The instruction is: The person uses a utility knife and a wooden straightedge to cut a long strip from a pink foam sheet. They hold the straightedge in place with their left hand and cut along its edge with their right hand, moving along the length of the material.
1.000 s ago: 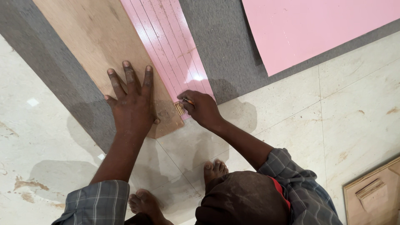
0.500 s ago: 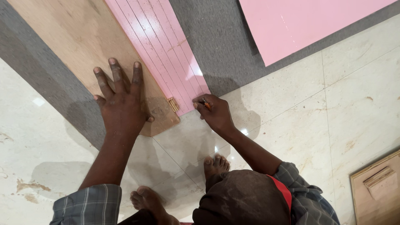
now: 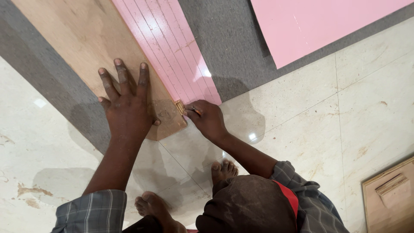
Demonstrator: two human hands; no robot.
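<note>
The left hand [image 3: 129, 108] still presses flat on the wooden board [image 3: 86, 47], while the right hand [image 3: 207, 118], gripping a pencil [image 3: 192, 110], has slid back to the pink sheet's [image 3: 172, 51] bottom edge.

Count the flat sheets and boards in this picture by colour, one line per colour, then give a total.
Pink sheets: 2, a lined strip and a plain sheet.
Tan wooden boards: 2, one under the left hand and right hand, at, and one at the lower right corner.
Total: 4
</note>
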